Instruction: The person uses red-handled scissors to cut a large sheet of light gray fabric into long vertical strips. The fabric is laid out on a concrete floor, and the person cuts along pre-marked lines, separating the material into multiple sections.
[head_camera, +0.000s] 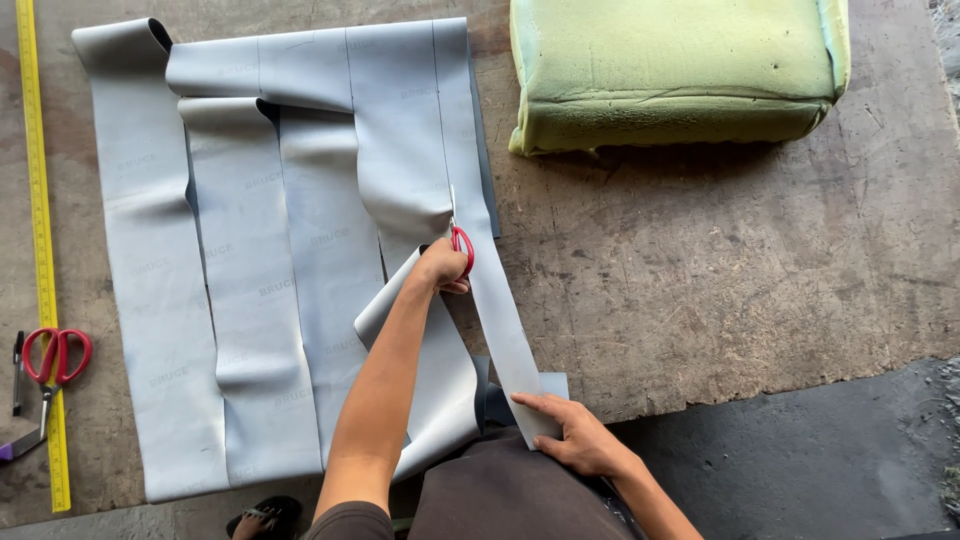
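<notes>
A grey vinyl sheet (250, 280) lies on a worn work surface, cut lengthwise into several long strips, some buckled or curled. My left hand (440, 268) is stretched out over the sheet and grips red-handled scissors (461, 245), whose blades point away from me along a cut near the sheet's right side. My right hand (575, 435) lies flat on the near end of the narrow rightmost strip (495, 300) and holds it down close to my body.
A green foam cushion (680, 70) sits at the far right. A yellow measuring tape (40, 250) runs along the left edge, with a second pair of red scissors (55, 360) and a dark pen (17, 370) beside it. A sandalled foot (265, 517) shows below.
</notes>
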